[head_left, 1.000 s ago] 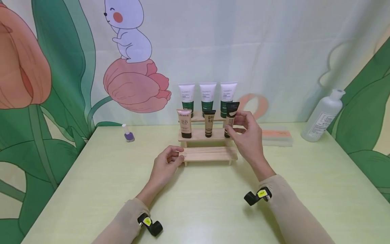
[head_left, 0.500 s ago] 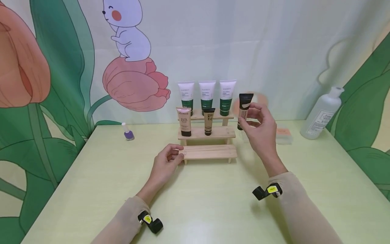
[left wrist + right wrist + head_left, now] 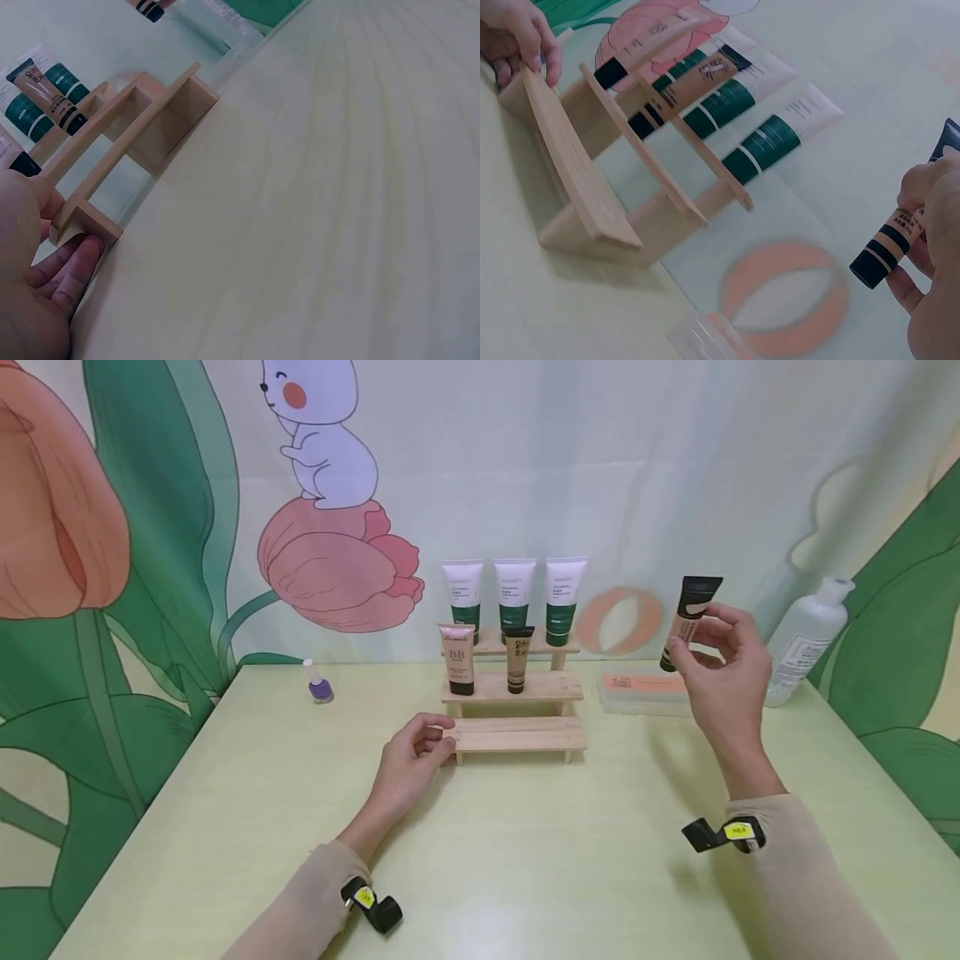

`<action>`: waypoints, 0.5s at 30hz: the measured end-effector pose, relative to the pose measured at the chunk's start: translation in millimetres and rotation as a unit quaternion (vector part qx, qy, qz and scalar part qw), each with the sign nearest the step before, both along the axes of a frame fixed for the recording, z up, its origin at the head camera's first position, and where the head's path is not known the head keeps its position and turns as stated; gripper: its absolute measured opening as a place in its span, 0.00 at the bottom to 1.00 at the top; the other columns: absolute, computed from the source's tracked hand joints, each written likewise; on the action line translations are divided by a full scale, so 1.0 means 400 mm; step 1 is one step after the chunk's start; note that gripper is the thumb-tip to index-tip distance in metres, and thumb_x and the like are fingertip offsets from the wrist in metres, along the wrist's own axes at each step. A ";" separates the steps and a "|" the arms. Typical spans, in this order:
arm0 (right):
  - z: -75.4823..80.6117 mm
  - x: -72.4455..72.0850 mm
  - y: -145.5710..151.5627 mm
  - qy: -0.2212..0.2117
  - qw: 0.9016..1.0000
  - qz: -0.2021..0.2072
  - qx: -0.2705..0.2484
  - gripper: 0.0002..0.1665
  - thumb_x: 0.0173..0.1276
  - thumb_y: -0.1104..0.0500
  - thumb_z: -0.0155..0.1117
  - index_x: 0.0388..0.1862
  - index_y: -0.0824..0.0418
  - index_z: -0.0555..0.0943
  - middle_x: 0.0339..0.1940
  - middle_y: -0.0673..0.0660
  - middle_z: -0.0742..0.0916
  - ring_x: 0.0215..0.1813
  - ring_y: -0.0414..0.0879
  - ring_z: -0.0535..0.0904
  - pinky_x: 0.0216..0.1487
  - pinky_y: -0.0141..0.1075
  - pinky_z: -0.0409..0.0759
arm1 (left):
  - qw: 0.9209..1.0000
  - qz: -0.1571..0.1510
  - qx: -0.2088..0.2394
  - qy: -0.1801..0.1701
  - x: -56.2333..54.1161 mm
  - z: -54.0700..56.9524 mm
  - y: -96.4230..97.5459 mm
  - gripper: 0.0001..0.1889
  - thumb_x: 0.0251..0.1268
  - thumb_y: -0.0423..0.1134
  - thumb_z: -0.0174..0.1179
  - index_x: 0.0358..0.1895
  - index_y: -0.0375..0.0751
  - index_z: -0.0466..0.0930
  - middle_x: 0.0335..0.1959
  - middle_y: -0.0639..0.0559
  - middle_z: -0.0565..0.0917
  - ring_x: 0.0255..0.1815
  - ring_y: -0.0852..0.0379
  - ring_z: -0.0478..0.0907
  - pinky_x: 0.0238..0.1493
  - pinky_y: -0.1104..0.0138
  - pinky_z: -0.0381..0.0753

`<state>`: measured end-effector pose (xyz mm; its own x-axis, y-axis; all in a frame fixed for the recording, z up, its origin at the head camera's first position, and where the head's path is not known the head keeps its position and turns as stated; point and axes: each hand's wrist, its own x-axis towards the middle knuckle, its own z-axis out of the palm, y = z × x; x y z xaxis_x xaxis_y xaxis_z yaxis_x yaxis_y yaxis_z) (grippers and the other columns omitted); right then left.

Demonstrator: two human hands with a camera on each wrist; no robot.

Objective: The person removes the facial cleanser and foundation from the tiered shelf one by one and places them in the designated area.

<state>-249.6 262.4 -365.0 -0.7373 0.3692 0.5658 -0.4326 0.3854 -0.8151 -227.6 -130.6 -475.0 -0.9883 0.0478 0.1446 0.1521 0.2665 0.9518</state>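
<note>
My right hand [image 3: 731,672] pinches a small beige and black cosmetic tube [image 3: 685,627] between thumb and fingers. The tube hangs in the air, cap down and slightly tilted, right of the three-step wooden stand [image 3: 517,735]. With thumb and fingers, my left hand [image 3: 408,760] grips the left end of the stand's lowest step; in the left wrist view some fingers reach under it. On the middle step stand a pink BB cream tube [image 3: 459,662] and a gold-brown tube [image 3: 517,662]. Three white and green tubes, one of them at the right end [image 3: 563,602], line the top step.
A purple nail polish bottle [image 3: 320,687] stands at the table's back left. Behind the right hand are a flat clear box with an orange label [image 3: 637,685] and a large white bottle [image 3: 810,635]. A patterned curtain [image 3: 675,485] hangs behind the table.
My right hand has lifted the beige and black tube off the right end of the middle step and carried it rightward. My left hand has stayed on the stand.
</note>
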 end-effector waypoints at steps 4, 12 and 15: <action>-0.005 0.007 0.053 -0.014 0.999 -0.026 0.019 0.30 0.74 0.64 0.78 0.72 0.50 0.84 0.52 0.40 0.86 0.55 0.38 0.85 0.53 0.26 0.83 | 1.000 0.000 -0.002 0.000 -0.002 -0.002 -0.002 0.12 0.81 0.34 0.67 0.61 0.45 0.86 0.48 0.44 0.86 0.44 0.52 0.84 0.46 0.70 0.90; 0.010 0.041 0.142 -0.024 0.997 -0.068 0.039 0.30 0.74 0.65 0.76 0.73 0.52 0.84 0.50 0.38 0.86 0.53 0.34 0.85 0.52 0.23 0.81 | 1.000 0.001 0.001 0.002 -0.002 -0.001 0.001 0.12 0.80 0.32 0.67 0.61 0.43 0.86 0.47 0.43 0.87 0.43 0.52 0.85 0.45 0.72 0.88; 0.014 0.051 0.171 -0.017 0.996 -0.077 0.036 0.31 0.72 0.67 0.76 0.72 0.53 0.84 0.49 0.39 0.87 0.51 0.35 0.85 0.50 0.23 0.82 | 1.000 0.000 0.002 0.004 0.000 0.002 0.001 0.12 0.80 0.32 0.67 0.61 0.43 0.87 0.47 0.43 0.87 0.44 0.51 0.85 0.45 0.72 0.88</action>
